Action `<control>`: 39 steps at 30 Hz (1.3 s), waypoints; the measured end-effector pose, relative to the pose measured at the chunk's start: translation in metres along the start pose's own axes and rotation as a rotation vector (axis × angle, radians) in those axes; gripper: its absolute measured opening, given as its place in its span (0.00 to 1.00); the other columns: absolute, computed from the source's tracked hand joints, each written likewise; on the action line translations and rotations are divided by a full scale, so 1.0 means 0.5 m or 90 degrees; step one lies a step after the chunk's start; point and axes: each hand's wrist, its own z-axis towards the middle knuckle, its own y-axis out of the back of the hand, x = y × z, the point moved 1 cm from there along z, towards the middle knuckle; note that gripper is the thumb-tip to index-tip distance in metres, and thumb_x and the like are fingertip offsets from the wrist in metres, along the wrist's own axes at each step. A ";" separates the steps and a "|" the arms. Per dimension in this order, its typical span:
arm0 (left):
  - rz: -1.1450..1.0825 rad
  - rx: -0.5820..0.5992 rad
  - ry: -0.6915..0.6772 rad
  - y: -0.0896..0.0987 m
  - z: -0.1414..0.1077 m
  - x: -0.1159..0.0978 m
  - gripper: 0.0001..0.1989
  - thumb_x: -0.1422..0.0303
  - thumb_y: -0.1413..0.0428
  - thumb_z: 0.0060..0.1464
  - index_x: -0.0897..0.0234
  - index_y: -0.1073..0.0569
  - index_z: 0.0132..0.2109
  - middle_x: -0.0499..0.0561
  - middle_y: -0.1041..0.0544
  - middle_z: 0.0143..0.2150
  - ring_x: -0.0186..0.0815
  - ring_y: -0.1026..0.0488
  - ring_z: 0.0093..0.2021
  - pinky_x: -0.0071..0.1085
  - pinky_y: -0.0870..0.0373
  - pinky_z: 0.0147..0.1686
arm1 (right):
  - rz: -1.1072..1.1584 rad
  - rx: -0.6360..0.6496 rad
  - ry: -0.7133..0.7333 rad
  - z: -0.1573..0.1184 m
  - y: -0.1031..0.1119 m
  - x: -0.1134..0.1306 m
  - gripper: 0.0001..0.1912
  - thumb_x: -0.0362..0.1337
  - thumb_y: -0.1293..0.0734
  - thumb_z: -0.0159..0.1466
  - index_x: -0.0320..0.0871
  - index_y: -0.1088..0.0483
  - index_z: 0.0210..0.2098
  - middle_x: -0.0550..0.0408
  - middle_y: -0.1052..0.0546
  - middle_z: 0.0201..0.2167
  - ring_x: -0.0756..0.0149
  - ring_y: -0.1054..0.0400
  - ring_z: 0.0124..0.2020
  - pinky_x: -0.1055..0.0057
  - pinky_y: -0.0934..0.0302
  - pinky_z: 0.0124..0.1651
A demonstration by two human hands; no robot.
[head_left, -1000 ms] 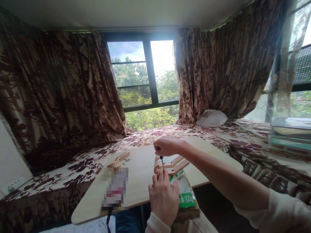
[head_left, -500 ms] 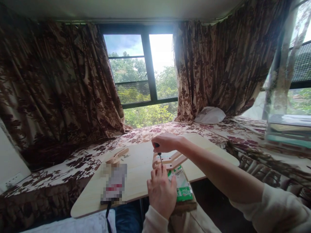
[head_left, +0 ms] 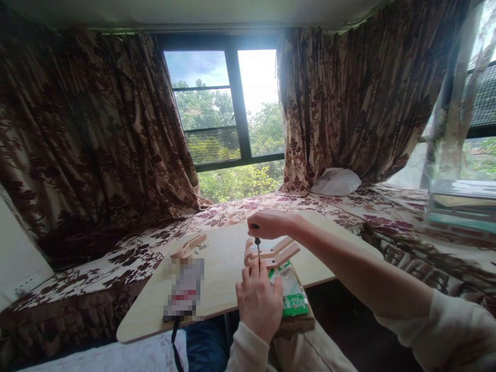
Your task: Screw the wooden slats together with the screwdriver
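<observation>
In the head view, the right forearm reaches in from the lower right, its wrist bent over so that the right hand (head_left: 269, 223) is curled tightly round a dark-handled, thin-shafted screwdriver (head_left: 258, 241), held nearly upright. The left hand (head_left: 260, 299) lies back upward, fingers extended together at the shaft's lower end; whether they pinch anything cannot be told. There, an angled pale wooden piece with dark holes (head_left: 284, 256) rests at the far end of a green-and-white printed packet (head_left: 295, 305), which overhangs the near edge of a pale wooden tabletop (head_left: 220, 274). Another curved pale wooden piece (head_left: 189, 247) lies farther left. Beyond spreads a maroon-flowered cream cover (head_left: 228, 212), below a dark-framed window (head_left: 237, 98) between brown patterned curtains (head_left: 96, 129).
</observation>
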 end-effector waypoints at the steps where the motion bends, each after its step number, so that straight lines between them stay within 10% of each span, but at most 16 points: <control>1: -0.002 0.001 0.001 -0.001 0.000 0.000 0.22 0.60 0.56 0.57 0.62 0.37 0.56 0.51 0.37 0.60 0.41 0.41 0.54 0.38 0.40 0.48 | -0.001 -0.003 -0.007 0.002 -0.006 -0.001 0.14 0.40 0.38 0.65 0.40 0.34 0.48 0.50 0.30 0.46 0.63 0.32 0.41 0.60 0.35 0.42; 39: -0.017 -0.002 0.014 0.000 -0.001 -0.003 0.21 0.62 0.55 0.56 0.61 0.37 0.56 0.50 0.37 0.59 0.41 0.40 0.54 0.39 0.39 0.48 | 0.014 -0.098 -0.067 0.020 -0.042 0.021 0.16 0.40 0.38 0.65 0.40 0.35 0.50 0.49 0.30 0.47 0.62 0.32 0.42 0.60 0.35 0.42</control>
